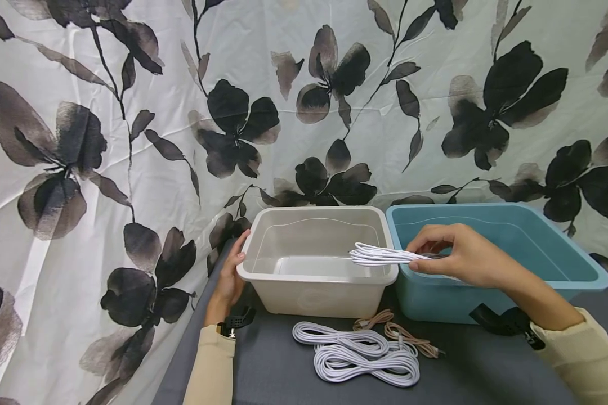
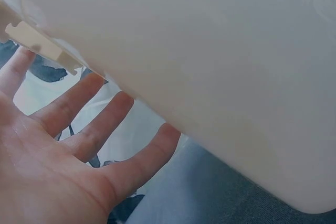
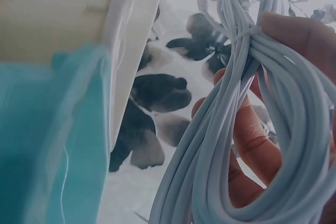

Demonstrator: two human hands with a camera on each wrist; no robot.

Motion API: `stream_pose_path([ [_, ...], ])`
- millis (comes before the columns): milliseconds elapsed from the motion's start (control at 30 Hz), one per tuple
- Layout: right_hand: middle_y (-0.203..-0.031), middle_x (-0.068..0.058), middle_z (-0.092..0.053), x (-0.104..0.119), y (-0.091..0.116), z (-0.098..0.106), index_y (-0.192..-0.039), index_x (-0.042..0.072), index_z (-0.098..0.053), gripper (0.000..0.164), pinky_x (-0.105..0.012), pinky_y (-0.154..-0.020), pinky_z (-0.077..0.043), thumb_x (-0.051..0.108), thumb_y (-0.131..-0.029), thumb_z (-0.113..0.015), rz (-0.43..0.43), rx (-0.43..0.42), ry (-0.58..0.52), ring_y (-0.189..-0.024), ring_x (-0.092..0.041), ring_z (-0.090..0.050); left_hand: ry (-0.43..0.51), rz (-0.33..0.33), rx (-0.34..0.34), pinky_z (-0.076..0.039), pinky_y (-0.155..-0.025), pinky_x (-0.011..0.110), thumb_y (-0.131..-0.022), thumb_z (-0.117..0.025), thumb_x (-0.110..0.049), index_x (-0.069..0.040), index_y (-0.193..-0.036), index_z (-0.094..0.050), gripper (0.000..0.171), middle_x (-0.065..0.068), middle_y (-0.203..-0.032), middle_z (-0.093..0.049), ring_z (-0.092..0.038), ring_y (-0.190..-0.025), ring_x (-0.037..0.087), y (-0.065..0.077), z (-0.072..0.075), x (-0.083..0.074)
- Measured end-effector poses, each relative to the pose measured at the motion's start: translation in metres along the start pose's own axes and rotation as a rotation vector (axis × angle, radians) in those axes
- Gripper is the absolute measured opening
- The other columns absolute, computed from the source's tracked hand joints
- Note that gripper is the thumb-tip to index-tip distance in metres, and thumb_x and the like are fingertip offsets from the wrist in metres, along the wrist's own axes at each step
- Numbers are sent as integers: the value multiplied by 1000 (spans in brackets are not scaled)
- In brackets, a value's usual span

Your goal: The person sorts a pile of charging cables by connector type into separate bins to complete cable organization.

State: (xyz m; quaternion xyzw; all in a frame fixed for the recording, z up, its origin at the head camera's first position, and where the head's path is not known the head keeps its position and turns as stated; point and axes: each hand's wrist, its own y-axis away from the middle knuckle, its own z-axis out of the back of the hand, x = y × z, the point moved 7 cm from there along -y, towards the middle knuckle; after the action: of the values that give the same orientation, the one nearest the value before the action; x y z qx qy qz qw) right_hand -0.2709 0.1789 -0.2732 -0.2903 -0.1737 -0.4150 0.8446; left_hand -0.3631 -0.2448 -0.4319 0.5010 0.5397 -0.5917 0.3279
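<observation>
My right hand [image 1: 466,256] pinches a coiled white cable [image 1: 380,255] between thumb and fingers, over the near left part of the blue bin [image 1: 436,298]. One end of the coil overlaps the white bin [image 1: 319,295] in the head view. The right wrist view shows the cable [image 3: 210,145] looped and cinched at its middle, close to the thumb. On the white bin's left side my left hand [image 1: 229,281] rests with its fingers extended, fingertips [image 2: 168,132] against the bin's wall in the left wrist view.
In front of the bins, coiled white cables [image 1: 367,360] lie on the dark grey table cover [image 1: 273,377]. A light brown cable [image 1: 410,337] lies beside them, below the bins' meeting edges. A floral curtain [image 1: 172,84] hangs behind and to the left.
</observation>
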Motion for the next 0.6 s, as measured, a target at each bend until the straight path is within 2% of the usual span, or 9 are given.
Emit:
stream_pose_path([
  [200,-90,13,-68,-26,-10,10,-97,31,-76,17,-26,-74,-50,22,-85,-83,-18,23,19,-80,-8,-58,-20,-1,-16,-34,-112,51,-99,-30,-23,-24,-164,-23,65,0,-169,-21,-31,-145,24,-2,0,2],
  [333,-92,9,-70,-44,-18,17,-98,27,-77,17,-27,-71,-50,19,-85,-83,-18,28,-7,-79,-11,-58,-25,1,-27,-33,-112,56,-99,-30,-23,-24,-164,-23,65,1,-170,-21,-31,-145,26,-4,-1,4],
  [600,-95,1,-68,-86,-35,29,-103,19,-78,17,-29,-63,-49,19,-86,-81,-77,64,-75,-76,-15,-59,-39,3,-55,-35,-109,53,-98,-29,-23,-23,-164,-22,66,2,-169,-21,-32,-144,27,-8,-2,8],
])
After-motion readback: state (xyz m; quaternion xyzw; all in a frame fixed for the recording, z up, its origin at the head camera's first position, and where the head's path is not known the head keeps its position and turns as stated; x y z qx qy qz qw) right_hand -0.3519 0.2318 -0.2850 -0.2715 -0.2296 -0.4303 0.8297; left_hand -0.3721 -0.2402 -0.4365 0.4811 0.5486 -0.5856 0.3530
